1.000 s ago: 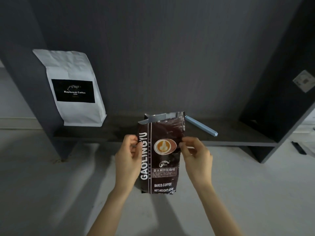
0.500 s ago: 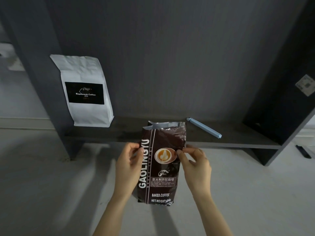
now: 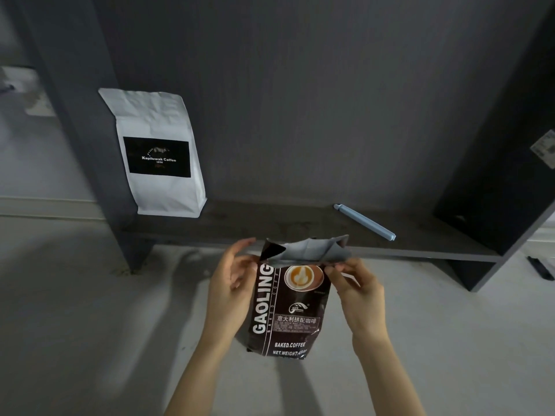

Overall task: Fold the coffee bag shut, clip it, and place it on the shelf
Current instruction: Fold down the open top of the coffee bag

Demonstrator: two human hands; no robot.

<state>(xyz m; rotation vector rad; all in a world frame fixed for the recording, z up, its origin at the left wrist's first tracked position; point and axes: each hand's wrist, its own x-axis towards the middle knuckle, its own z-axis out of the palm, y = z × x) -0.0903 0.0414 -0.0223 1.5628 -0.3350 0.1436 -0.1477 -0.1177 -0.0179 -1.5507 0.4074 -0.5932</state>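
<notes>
Where the pale grey floor (image 3: 90,325) meets a dark grey shelf unit, the low shelf (image 3: 270,226) runs across the middle of the view, with a dark back panel above it and side panels at left and right. On the shelf's left end stands a white coffee bag (image 3: 156,121) with a black label, leaning against the side panel. Toward the right of the shelf lies a pale blue clip (image 3: 365,222), set at a slant and well apart from the white bag.

A small pale sticker at the right edge and a dark object on the floor at far right are cut off and too small to make out. Both forearms run out of the bottom of the view.

In front of the shelf, held upright above the floor, is the dark brown coffee bag (image 3: 288,310), printed with "GAOLING", a latte cup picture and "BAKED.COFFEE". Its top is bent forward, showing the silver lining, so the brand name's end is covered. The left hand (image 3: 231,292) has its fingers loosely spread beside the bag's left edge; whether they grip it cannot be told. The right hand (image 3: 359,292) pinches the folded top's right corner.
</notes>
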